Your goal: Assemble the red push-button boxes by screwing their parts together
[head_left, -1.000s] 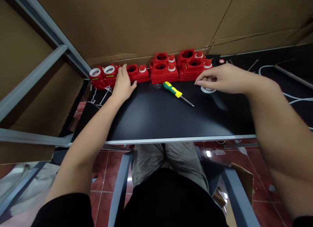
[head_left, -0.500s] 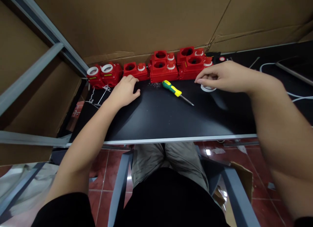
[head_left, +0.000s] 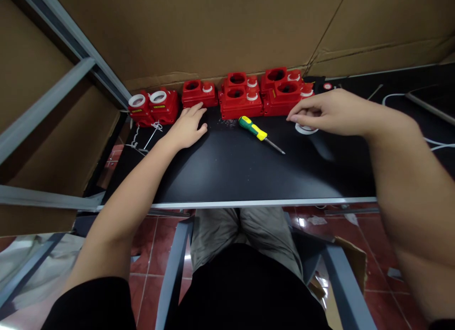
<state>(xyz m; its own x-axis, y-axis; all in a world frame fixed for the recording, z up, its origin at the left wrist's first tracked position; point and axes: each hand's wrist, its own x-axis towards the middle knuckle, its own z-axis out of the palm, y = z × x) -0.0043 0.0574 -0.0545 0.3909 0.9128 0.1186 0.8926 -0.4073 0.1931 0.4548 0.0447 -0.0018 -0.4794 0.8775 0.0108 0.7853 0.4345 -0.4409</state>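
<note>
My left hand rests on the black tabletop with its fingers spread, the fingertips at the front of a red housing with a round opening and a small white-collared cap. My right hand is bent over a white ring, its fingers curled together down onto it; the hand hides part of the ring. A green and yellow screwdriver lies between the hands, tip toward the lower right. Behind it are grouped red double housings, and further right more red housings, partly behind my right hand.
At the far left stand two red housings with white rings, with white cords and a thin metal rod in front. A metal frame rises at the left and cardboard backs the table. A white cable and dark device lie right.
The single red housing at my left fingertips has slid back toward the cardboard, and my left fingers have stretched forward with it. My right hand stays over the white ring.
</note>
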